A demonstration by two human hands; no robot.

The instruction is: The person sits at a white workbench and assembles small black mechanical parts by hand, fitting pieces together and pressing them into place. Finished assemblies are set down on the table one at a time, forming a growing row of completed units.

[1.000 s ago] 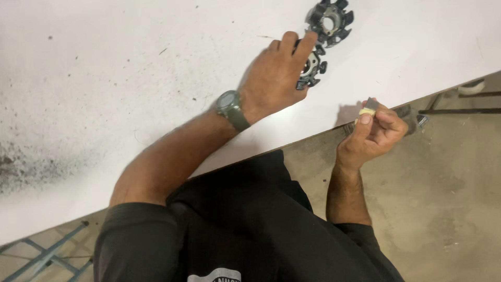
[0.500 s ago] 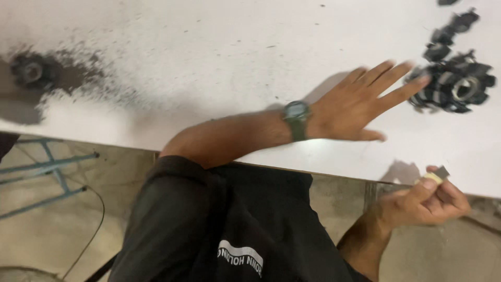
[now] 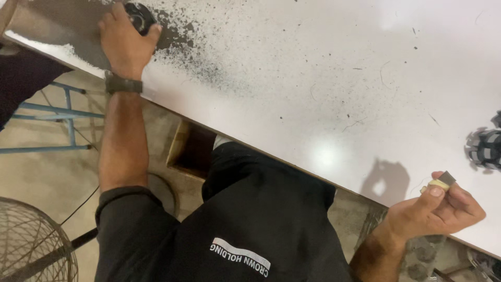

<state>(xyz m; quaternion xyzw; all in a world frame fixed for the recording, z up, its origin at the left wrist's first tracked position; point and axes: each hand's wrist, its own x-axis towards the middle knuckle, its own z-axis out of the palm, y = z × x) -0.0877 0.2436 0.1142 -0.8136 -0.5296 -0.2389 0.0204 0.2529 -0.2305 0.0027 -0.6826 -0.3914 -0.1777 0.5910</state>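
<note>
My left hand is stretched out to the far left of the bench, fingers clenched over a dark round part that sits in a patch of black dust. I'd say I'm at the pick-up step w/ this one. Right hand hangs just off the bench edge, thumb and fingers pinching a small grey block w/ a pale bit under it. Next move, imo: get a firm grip on the round part, lift it clear of the grit w/o dropping it.

Hard to make out: most of the round part is under my palm, so can't tell its shape. A toothed dark part is cut off at the right edge.
</note>
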